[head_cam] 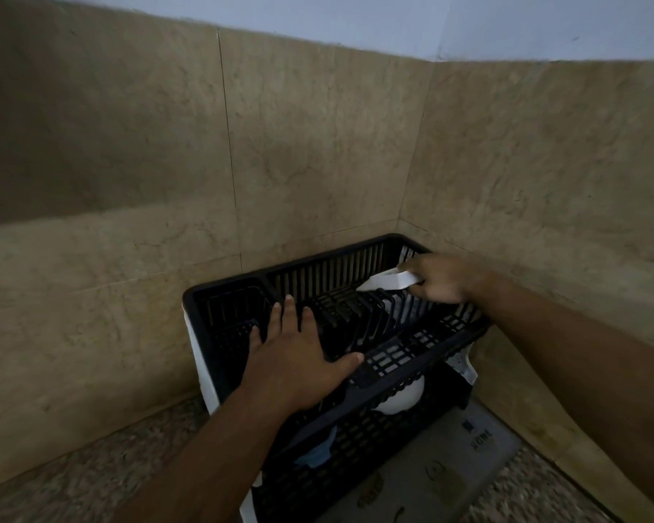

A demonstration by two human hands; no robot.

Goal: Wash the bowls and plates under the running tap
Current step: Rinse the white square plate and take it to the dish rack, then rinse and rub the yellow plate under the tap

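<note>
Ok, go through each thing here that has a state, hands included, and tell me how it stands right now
Left hand: open, fingers spread flat over the rack's upper tier.
Right hand: grips the white plate.
White plate: tilted, above the slots at the rack's back right.
Dish rack: upright in the wall corner.
White bowl: on the lower tier, upside down.
Blue item: lower tier, mostly hidden.

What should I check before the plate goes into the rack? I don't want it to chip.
1. Right hand grips the plate: ok.
2. Left hand lies flat on the rack, steadying it: ok.
3. Slots below the plate free: ok.
4. Plate lined up upright with a slot: not ok, it is tilted.
5. Lower tier, where a white bowl sits, out of the way: ok.
6. Plate rinsed clean: cannot tell.
</note>
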